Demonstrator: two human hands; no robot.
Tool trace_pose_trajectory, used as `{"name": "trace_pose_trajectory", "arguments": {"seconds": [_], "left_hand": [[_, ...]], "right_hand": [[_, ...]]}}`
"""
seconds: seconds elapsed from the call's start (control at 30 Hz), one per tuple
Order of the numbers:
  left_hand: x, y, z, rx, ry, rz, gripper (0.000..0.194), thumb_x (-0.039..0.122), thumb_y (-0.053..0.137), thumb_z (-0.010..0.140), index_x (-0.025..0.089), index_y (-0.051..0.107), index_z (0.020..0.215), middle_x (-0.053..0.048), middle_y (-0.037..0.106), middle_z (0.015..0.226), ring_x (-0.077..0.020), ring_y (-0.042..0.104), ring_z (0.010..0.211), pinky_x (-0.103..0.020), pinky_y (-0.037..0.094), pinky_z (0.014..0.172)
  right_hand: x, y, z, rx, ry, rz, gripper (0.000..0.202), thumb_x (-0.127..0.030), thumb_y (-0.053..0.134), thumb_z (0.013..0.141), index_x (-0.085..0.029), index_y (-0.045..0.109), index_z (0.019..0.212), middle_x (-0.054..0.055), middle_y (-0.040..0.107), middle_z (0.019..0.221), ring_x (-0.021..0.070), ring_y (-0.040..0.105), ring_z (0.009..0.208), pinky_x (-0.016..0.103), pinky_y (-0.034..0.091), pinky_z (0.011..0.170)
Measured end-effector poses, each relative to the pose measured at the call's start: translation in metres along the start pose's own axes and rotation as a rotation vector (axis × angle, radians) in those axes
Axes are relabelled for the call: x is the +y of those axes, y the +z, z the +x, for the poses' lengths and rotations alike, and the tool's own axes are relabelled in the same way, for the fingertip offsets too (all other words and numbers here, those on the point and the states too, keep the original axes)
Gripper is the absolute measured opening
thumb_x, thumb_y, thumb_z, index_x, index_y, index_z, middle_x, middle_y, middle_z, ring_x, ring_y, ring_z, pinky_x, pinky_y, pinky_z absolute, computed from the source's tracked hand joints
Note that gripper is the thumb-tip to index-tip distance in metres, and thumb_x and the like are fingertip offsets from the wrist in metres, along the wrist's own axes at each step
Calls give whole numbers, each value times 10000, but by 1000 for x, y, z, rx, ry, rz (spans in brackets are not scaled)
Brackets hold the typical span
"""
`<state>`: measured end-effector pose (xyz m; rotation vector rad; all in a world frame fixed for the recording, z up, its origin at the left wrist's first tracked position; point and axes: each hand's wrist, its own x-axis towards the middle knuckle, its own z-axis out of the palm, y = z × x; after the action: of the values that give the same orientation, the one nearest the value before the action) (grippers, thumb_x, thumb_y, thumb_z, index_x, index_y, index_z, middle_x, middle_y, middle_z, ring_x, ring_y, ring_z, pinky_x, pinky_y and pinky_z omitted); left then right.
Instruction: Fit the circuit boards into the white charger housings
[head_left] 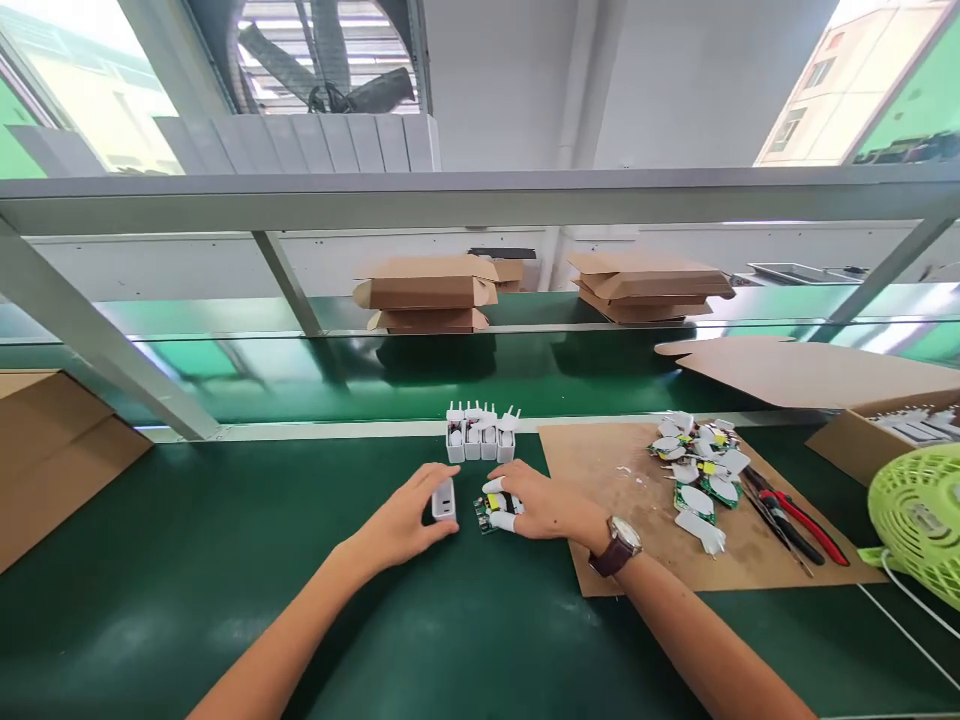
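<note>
- Across the whole lower view, a green workbench [225, 590], behind it a pale metal frame [480, 203];
- On the right part of the bench, a flat brown sheet [634, 530];
- At the left edge, a cardboard carton [67, 455]; at the right, an open box [851, 450] with white parts inside;
- Near that box, a lime-green fan [919, 520], cut off by the picture's edge;
- Mid-bench, the right hand [544, 503], with a watch [624, 540] at the wrist and white fingertip covers; thumb and finger pinched across a circuit board [493, 504];
- Just beside, the left hand [409, 515], thumb and fingers curled around the ends of a white casing [444, 503], gripped;
- On the sheet, a heap of circuit boards [705, 465], near it red-and-black pliers [814, 523];
- Just beyond both hands, a row of casings [480, 442], prongs upward;
- Between the hands, smallest of all, the gripped board and casing, apart from each other.
</note>
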<state>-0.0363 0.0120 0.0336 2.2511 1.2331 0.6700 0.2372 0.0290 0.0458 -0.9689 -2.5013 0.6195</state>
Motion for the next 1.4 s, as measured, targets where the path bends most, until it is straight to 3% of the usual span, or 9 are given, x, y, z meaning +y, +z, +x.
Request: {"name": "trace_pose_trajectory", "arguments": {"seconds": [0.13,0.27,0.43,0.63,0.77,0.9,1.0,1.13,1.4], "left_hand": [[2,16,15,-41,-16,-91,725,251,767,810,241,488,1479,-117,624,1396,-279,615,1298,-478,489,1145],[-6,23,10,-5,-79,-192,839,318,808,780,243,421,1521,-132,610,1427,-308,599,1326,-519,478,1153],[-10,28,2,-7,-40,-302,876,231,694,839,287,254,1594,-104,579,1481,-270,562,1378,-496,427,1200],[-9,40,2,206,-196,-150,711,365,767,830,280,438,1454,-53,637,1156,-241,672,1053,-443,563,991],[-7,34,-4,104,-185,-188,959,435,867,750,307,330,1534,-101,541,1412,-238,641,1077,-406,575,932],[-4,28,-6,-2,-222,-219,671,349,805,825,291,484,1412,-49,673,1179,-187,637,857,-342,576,759],[-3,30,-2,110,-75,-140,502,306,810,829,276,577,1272,-41,689,1137,-218,637,959,-363,570,829],[-2,33,1,270,153,-1,528,299,783,876,265,540,1344,-73,679,1245,-258,597,1127,-419,532,977],[-5,35,0,346,204,87,532,293,738,923,251,502,1398,-90,655,1239,-259,580,1139,-415,520,984]], "right_hand": [[16,3,-8,-47,-31,-52,553,-226,837,767,-180,637,1281,126,689,1187,306,624,1128,482,565,985],[22,14,-20,37,-58,-67,572,-135,755,815,-210,582,1355,108,679,1137,290,621,1094,475,574,942],[17,18,-22,118,-100,-91,555,-81,670,817,-202,543,1344,113,664,1101,295,617,1053,470,589,869],[12,10,-16,344,-97,-74,411,-78,607,871,-219,543,1251,125,638,1173,284,597,1081,485,582,894],[3,8,-14,475,-105,-15,441,-128,616,912,-257,517,1322,105,616,1187,271,601,1112,466,591,907],[-9,10,-14,509,-125,53,551,-161,625,927,-257,436,1435,113,611,1215,274,605,1153,473,594,946],[-15,14,-15,516,-137,11,620,-159,631,932,-259,383,1491,127,613,1237,290,602,1172,503,595,951],[-17,18,-17,543,-125,-51,680,-129,627,928,-254,341,1532,144,603,1260,304,594,1205,527,592,964],[-17,20,-18,482,-180,-68,687,-115,597,934,-221,317,1553,155,606,1271,314,575,1236,527,592,981]]}}
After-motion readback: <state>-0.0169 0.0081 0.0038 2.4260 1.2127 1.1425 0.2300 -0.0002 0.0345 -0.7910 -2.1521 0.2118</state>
